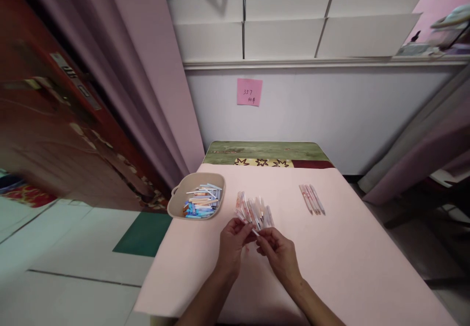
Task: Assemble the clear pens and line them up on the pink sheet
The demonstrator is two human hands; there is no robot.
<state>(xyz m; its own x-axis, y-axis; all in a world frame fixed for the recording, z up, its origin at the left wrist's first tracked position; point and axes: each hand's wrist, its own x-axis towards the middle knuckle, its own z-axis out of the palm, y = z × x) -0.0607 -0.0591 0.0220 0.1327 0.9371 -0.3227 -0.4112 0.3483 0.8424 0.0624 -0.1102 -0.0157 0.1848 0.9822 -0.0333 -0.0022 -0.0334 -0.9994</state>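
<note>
My left hand (233, 240) and my right hand (279, 252) meet over the near middle of the pink-covered table. Between them they grip a slim pale pen (250, 226), tilted down to the right, its right end between my right thumb and fingers. Just beyond my hands lies a loose pile of several clear and pinkish pens (259, 209). Off to the right, a small row of several pinkish pens (312, 199) lies side by side. A beige basket (174, 203) at the left holds many blue, white and orange pens (201, 201).
The pink table cover (330, 262) stops short of the table's green far end (264, 147). Behind it stands a white wall with a pink note (249, 92). A red door (73, 120) and purple curtain are at the left, another curtain at the right.
</note>
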